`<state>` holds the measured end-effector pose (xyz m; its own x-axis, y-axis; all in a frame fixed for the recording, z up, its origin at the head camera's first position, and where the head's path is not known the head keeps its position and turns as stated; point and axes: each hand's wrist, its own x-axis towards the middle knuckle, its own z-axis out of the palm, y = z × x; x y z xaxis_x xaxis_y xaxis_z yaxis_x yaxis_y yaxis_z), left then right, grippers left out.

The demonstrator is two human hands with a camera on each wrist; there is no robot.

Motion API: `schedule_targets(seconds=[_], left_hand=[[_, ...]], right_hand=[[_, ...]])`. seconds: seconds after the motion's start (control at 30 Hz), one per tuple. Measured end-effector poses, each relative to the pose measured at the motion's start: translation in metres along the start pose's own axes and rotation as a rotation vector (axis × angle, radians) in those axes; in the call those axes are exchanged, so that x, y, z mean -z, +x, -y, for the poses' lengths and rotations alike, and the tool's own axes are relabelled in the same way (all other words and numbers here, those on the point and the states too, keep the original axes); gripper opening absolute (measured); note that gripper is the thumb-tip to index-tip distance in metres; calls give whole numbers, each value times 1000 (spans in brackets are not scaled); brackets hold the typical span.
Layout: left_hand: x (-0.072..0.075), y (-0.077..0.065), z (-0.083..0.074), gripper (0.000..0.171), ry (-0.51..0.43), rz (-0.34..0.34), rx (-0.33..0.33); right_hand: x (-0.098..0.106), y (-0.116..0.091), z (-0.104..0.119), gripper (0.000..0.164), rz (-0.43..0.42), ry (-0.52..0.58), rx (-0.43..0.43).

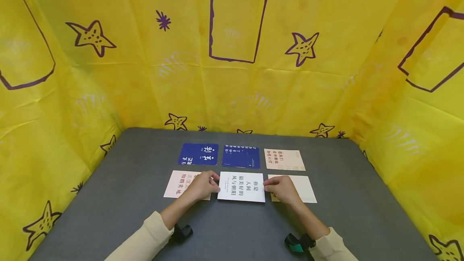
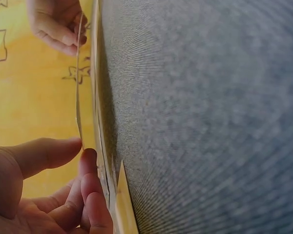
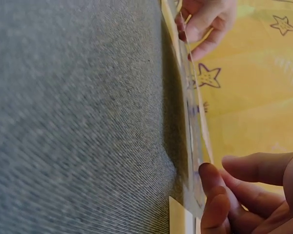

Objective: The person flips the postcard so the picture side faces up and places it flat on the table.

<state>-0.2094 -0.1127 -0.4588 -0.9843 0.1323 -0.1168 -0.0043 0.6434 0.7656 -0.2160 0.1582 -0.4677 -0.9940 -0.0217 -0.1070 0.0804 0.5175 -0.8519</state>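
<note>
A white card with dark printed characters (image 1: pixel 241 187) is held level just above the table by both hands. My left hand (image 1: pixel 202 185) pinches its left edge between thumb and fingers, and my right hand (image 1: pixel 284 189) pinches the right edge. In the left wrist view the card (image 2: pixel 79 83) appears edge-on, slightly bowed and apart from the tabletop. Beneath the left hand lies a pale pink card with red characters (image 1: pixel 175 184), partly covered. Under the right hand lies a cream card (image 1: pixel 306 189), its left part hidden by the fingers.
Behind these, a blue card with large white characters (image 1: pixel 193 154), another blue card (image 1: pixel 241 157) and a peach card with red text (image 1: pixel 286 160) form a row on the grey table (image 1: pixel 232 233). Yellow patterned cloth (image 1: pixel 232 92) encloses the table's back and sides.
</note>
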Motion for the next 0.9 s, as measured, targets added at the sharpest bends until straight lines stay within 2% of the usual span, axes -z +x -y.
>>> schedule_targets(seconds=[0.27, 0.6, 0.9], left_hand=[[0, 2, 1, 33, 40, 11, -3], [2, 0, 1, 40, 89, 84, -17], [5, -4, -7, 36, 132, 60, -57]], right_hand=[[1, 2, 2, 10, 36, -40, 5], [-1, 2, 2, 9, 85, -87, 18], [13, 2, 1, 14, 123, -95, 32]])
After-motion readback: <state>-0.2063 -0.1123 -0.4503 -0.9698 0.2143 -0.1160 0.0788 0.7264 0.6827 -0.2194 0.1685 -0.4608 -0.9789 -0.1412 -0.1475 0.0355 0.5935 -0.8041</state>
